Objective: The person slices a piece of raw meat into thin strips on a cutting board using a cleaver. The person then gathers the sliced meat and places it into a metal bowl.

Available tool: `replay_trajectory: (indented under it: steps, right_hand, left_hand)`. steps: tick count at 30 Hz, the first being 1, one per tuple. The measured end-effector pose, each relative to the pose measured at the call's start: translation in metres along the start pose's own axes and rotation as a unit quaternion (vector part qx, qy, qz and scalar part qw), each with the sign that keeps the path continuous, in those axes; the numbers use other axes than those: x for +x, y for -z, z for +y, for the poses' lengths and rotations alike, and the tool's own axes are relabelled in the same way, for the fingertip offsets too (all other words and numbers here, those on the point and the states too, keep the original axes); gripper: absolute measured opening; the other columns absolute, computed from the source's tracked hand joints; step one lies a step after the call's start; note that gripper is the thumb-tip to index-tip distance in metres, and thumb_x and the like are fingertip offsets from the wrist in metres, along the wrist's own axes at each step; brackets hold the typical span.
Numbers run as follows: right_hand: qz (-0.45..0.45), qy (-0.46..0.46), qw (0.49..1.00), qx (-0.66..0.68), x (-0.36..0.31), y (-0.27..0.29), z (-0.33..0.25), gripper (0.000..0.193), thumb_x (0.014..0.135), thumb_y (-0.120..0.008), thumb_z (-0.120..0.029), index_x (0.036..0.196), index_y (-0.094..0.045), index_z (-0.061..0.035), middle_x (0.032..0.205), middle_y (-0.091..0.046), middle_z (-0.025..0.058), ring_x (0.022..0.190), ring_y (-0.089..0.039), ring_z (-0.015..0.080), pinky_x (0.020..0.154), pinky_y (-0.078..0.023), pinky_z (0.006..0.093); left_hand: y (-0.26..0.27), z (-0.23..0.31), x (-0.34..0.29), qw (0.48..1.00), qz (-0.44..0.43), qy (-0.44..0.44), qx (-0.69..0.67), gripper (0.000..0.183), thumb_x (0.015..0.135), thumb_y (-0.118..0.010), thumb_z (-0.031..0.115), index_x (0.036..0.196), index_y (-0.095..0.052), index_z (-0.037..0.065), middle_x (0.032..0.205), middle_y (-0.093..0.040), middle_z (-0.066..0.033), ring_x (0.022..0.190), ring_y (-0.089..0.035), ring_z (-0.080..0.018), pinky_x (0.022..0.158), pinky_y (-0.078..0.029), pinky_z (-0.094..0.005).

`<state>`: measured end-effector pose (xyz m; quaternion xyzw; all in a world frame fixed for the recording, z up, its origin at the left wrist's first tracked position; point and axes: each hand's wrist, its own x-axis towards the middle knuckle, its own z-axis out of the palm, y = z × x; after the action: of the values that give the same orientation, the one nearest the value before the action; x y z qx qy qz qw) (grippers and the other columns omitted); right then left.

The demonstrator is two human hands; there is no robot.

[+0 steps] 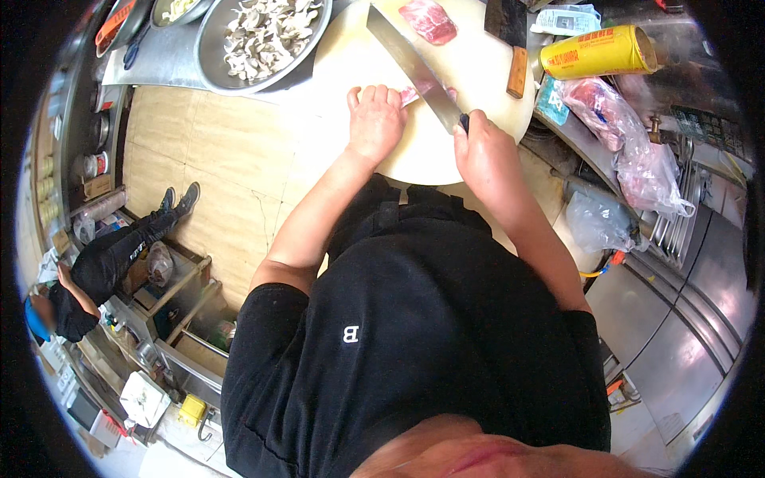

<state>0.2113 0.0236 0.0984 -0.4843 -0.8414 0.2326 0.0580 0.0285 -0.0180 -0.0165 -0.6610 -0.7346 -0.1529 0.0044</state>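
A round, pale cutting board (351, 48) lies in front of me. On it my left hand (374, 126) presses down with curled fingers on a small piece of meat (409, 96), most of which the fingers and blade hide. My right hand (488, 159) is closed around the dark handle of a long, wide kitchen knife (414, 70). The blade slants up and left across the board, right beside the meat at my left fingertips. A larger chunk of red meat (429, 21) rests at the board's far side, apart from both hands.
Left of the board stands a metal bowl (209, 68) of torn mushrooms. A wooden-handled cleaver (517, 73) lies at the board's right edge. Farther right are a yellow cylinder (598, 52) and bagged meat (606, 115). Another person (119, 251) is at the far left.
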Motion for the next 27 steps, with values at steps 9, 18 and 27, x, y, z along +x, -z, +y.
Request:
replay_trajectory:
  steps: [9, 18, 27]
  right_hand:
    - [-0.045, -0.013, 0.999, -0.027, 0.0, 0.008, -0.014, 0.023, 0.093, -0.059, -0.019, 0.089, -0.053, 0.0024, 0.072, -0.063, 0.0257, 0.071, -0.064, 0.0449, 0.066, -0.052, 0.0523]
    - [-0.097, -0.029, 0.995, -0.016, 0.029, 0.009, -0.024, 0.021, 0.092, -0.056, -0.015, 0.09, -0.057, 0.0061, 0.076, -0.064, 0.0282, 0.075, -0.065, 0.0453, 0.069, -0.052, 0.0521]
    - [-0.044, 0.019, 0.999, 0.019, 0.062, -0.02, -0.027, 0.023, 0.092, -0.059, -0.016, 0.095, -0.058, 0.0063, 0.079, -0.064, 0.03, 0.078, -0.065, 0.0463, 0.072, -0.052, 0.0512]
  left_hand:
    - [0.003, -0.003, 0.002, 1.0, -0.003, -0.014, -0.009, 0.021, 0.079, -0.068, 0.021, 0.093, -0.061, 0.007, 0.089, -0.057, -0.0078, 0.096, -0.056, -0.025, 0.105, -0.029, -0.0565]
    - [0.001, -0.008, 0.004, 0.998, -0.002, -0.028, -0.048, 0.022, 0.079, -0.068, 0.019, 0.096, -0.06, 0.007, 0.09, -0.057, -0.009, 0.097, -0.056, -0.026, 0.107, -0.029, -0.0542]
    - [0.001, -0.009, 0.007, 0.996, 0.005, -0.03, -0.079, 0.021, 0.08, -0.068, 0.02, 0.092, -0.061, 0.004, 0.086, -0.058, -0.0109, 0.093, -0.058, -0.0285, 0.105, -0.032, -0.0529]
